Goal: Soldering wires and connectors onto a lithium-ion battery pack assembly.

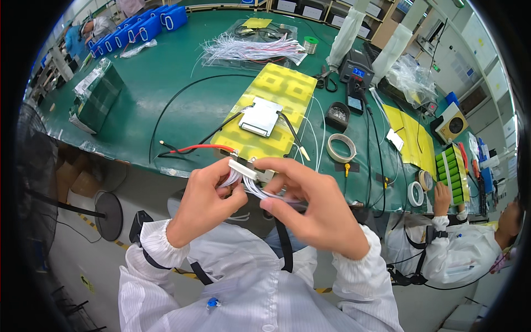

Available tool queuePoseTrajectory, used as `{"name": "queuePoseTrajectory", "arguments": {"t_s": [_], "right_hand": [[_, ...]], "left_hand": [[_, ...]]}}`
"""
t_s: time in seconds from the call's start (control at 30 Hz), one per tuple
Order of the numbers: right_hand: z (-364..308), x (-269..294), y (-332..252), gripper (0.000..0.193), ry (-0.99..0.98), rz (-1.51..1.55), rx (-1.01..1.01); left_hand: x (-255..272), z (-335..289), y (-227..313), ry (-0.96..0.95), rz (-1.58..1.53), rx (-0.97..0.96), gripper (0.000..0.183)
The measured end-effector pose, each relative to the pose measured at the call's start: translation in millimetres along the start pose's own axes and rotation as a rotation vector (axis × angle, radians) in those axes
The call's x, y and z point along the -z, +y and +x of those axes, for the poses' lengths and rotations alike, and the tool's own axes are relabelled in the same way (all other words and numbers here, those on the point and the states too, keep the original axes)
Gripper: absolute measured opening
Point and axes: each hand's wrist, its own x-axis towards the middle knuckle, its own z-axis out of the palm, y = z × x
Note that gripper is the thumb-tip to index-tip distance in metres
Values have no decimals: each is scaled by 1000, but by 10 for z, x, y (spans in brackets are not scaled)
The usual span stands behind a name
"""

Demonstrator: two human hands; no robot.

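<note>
In front of my body, at the table's near edge, a white multi-pin connector (243,169) with a bundle of thin white wires (253,187) is between my hands. My left hand (207,196) is closed, pinching the wires just below the connector's left end. Curled around the trailing wires, my right hand (312,205) has its index finger reaching toward the connector's right end. Just beyond lies a yellow-wrapped battery pack (276,91) with a silver flat module (261,117) on top. Black cables and a red cable (213,146) come from it.
Behind the pack lie many white wires (249,48) and a solder spool (310,44). To the right are scissors (327,79), a soldering station (355,71), a tape roll (341,148) and a small black tray (337,116). A co-worker's hand (441,199) touches green cells (451,174).
</note>
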Motion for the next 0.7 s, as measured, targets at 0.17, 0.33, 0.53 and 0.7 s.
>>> {"name": "queuePoseTrajectory", "arguments": {"t_s": [0.17,0.33,0.53,0.7], "right_hand": [[-290,28,-141,43,5,-461,30],[-304,297,157,43,71,-722,285],[-379,303,316,41,140,-511,331],[-63,335,425,35,505,-736,482]], "left_hand": [[-65,-87,-8,-89,145,-80,19],[-124,-177,-134,-125,-54,29,15],[-47,-220,-58,-239,-263,147,17],[2,-76,258,-256,-350,146,21]]}}
